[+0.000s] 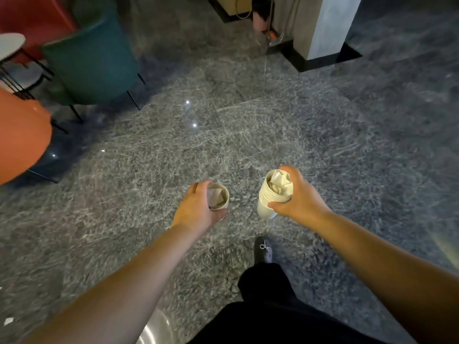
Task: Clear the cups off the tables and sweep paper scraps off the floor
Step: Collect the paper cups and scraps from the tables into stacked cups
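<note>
Walked over the grey stone floor (273,135) with cups in both hands, well apart from the chairs. Gripped a single paper cup (219,196) in the left hand (196,207), fingers curled around its wall, mouth turned up and a little toward the camera, with a folded scrap of paper (214,196) inside. Clamped a stack of nested cups (272,194) in the right hand (299,194), thumb and fingers wrapped around the rims, with crumpled paper (279,181) stuffed in the top one. Held both hands at about the same height, near each other but not touching, with bare floor showing in the gap between them. Kept the long axis of the stack close to upright, tilted slightly with the top away from the body and the base pointing down toward the shoe (264,249). Judged the next move as nesting the single cup with the stack (only a guess): lay just to the left of the stack, so needed to travel sideways to the right, toward the base, since the paper blocked the top. Saw a teal chair (92,63), an orange chair (22,135) and a small round table (11,44) far at the left, and a pillar (330,26) ahead at the right. Noticed one small white scrap (8,321) on the floor at the lower left edge, nearer to the left arm.
</note>
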A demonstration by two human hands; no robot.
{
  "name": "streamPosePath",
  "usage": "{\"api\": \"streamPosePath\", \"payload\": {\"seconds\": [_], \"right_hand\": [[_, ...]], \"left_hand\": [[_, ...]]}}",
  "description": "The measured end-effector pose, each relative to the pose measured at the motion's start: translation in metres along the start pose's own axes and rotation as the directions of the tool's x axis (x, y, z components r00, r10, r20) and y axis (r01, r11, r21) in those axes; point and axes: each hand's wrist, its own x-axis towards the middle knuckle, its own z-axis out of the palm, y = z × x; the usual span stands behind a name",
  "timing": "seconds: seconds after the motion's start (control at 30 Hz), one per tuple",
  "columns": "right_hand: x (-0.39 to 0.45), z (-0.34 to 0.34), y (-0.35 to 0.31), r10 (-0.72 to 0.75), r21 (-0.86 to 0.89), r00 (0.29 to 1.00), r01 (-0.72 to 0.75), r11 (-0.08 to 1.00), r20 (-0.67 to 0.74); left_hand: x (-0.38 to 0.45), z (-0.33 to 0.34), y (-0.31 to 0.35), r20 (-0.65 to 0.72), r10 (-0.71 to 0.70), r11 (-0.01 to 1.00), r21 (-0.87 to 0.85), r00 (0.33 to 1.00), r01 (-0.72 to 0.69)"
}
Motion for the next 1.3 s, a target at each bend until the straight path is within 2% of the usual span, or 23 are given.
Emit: {"api": "streamPosePath", "payload": {"seconds": [0.37,0.67,0.93,1.3], "right_hand": [[0.267,-0.084,-0.044,-0.048,-0.037,0.999,0.048,0.998,0.011],[0.449,-0.092,-0.065,-0.018,-0.03,1.0,0.018,0.999,0.003],[0.633,-0.105,-0.113,0.02,-0.006,0.996,-0.02,1.0,-0.082],[0.863,-0.152,-0.131,0.053,0.043,0.986,-0.047,0.998,-0.158]], "left_hand": [[0.251,-0.055,0.056,-0.066,-0.031,0.999,-0.016,0.997,0.03],[0.438,-0.091,0.04,-0.048,-0.07,0.998,-0.004,0.996,0.07],[0.645,-0.143,0.033,-0.021,-0.027,1.0,-0.003,0.999,0.027],[0.888,-0.187,0.08,-0.03,0.076,0.997,0.0,0.997,-0.076]]}}
